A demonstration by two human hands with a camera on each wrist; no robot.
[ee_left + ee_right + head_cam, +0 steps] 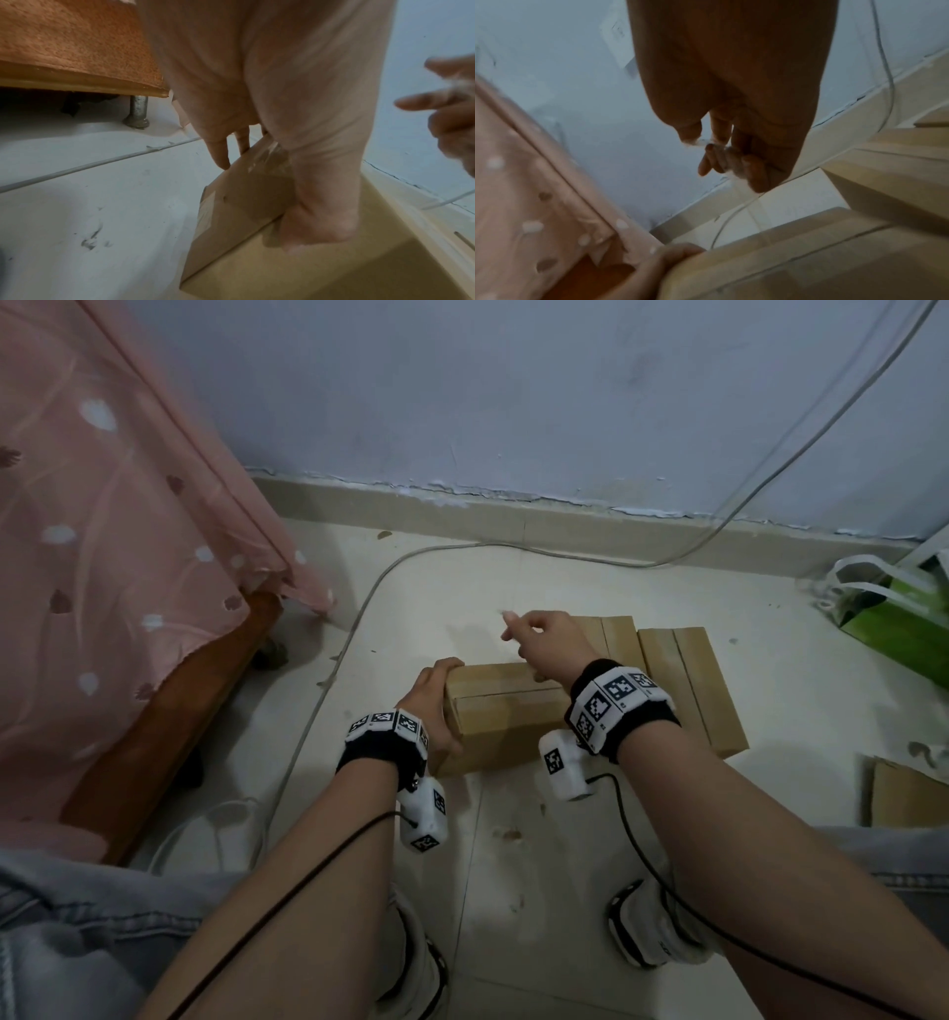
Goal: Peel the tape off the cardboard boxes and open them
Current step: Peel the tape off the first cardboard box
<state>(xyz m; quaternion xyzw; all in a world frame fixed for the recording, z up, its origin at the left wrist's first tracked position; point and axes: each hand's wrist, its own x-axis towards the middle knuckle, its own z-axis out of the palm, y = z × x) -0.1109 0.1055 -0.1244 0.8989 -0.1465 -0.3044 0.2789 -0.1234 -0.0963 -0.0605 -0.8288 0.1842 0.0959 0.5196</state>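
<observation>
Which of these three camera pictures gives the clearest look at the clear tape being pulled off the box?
The right wrist view: the clear tape sits pinched in the right hand's fingers. The left wrist view shows a shiny remnant on the box and a blurred wisp at its edge. From the head view the tape can hardly be seen.

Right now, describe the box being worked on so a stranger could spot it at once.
Start at the bed with the pink cover on the left; three boxes sit on the tiled floor beside it. The nearest box is the one: it lies crosswise, with the left hand gripping its left end, while the other two lie lengthwise behind, untouched.
</observation>
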